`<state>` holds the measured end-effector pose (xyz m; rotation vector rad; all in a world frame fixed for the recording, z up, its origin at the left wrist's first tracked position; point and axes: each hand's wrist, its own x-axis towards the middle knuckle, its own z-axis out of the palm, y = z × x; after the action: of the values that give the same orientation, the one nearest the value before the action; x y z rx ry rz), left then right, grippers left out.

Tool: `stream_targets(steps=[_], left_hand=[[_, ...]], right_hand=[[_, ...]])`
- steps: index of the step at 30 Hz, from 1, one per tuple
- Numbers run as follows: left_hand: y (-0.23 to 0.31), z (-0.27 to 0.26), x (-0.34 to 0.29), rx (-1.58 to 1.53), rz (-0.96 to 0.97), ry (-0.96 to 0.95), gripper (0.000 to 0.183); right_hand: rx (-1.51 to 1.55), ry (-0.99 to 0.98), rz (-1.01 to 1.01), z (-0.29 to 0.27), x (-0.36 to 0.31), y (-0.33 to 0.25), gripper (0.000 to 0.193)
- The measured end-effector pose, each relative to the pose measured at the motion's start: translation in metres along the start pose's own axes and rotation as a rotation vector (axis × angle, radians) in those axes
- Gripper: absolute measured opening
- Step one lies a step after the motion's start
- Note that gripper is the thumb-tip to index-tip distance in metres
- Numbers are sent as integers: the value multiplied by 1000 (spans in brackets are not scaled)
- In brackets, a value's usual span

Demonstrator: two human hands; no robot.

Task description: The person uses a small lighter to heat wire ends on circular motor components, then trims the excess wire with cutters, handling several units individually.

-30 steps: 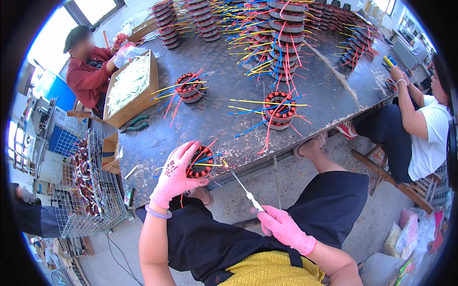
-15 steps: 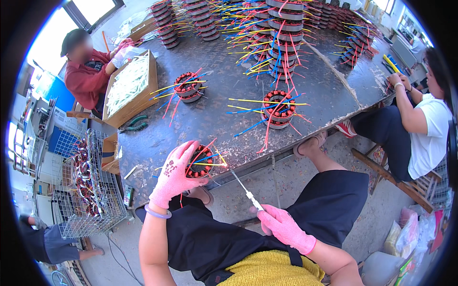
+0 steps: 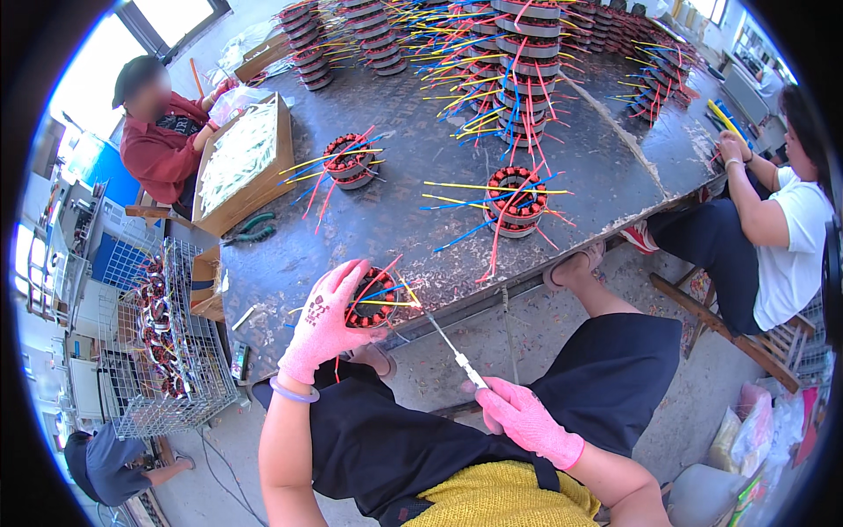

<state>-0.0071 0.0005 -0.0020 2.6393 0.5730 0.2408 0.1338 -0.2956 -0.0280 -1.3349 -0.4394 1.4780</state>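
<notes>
My left hand (image 3: 318, 321), in a pink glove, grips a motor stator (image 3: 372, 303) by its side at the table's near edge. Black and red windings line its ring, and yellow, blue and red wires stick out of it. My right hand (image 3: 524, 415), gloved in pink too, is closed around the back end of a thin metal rod tool with a white collar (image 3: 466, 364). Its tip reaches the ends of yellow and red wires beside the stator; whether it touches them I cannot tell. Fingers partly hide the stator's left side and the tool's handle.
Two more stators (image 3: 515, 204) (image 3: 349, 162) sit on the dark table (image 3: 413, 198), with tall stator stacks (image 3: 527, 79) behind. Left are green-handled pliers (image 3: 253, 228), a cardboard box of white pieces (image 3: 279, 167) and a wire basket (image 3: 189, 386). Co-workers sit at left and right.
My hands, the stator and the rod tool stay nearly in place. The co-worker at left has moved their hands slightly, and a person at the lower left has bent into view.
</notes>
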Motion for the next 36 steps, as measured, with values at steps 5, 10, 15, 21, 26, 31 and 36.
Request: stream_targets(steps=[5,10,15,21,26,31,36], left_hand=[[1,0,0,-6,-13,-4,98],[1,0,0,-11,-9,-2,98],[1,0,-1,-10,3,6,97],[1,0,0,-6,7,0,97],[3,4,0,-20,-29,54,98],[2,1,0,-34,-34,42,99],[-5,-3,-8,-285,-49,190,107]], right_hand=[[-35,1,1,0,0,-1,38],[8,4,5,1,-1,-1,37],[-20,3,-6,0,0,-1,37],[27,7,1,0,-1,1,37],[21,25,9,-1,-3,1,39],[43,47,5,-6,-4,0,39],[124,97,-34,-7,-8,-7,37]])
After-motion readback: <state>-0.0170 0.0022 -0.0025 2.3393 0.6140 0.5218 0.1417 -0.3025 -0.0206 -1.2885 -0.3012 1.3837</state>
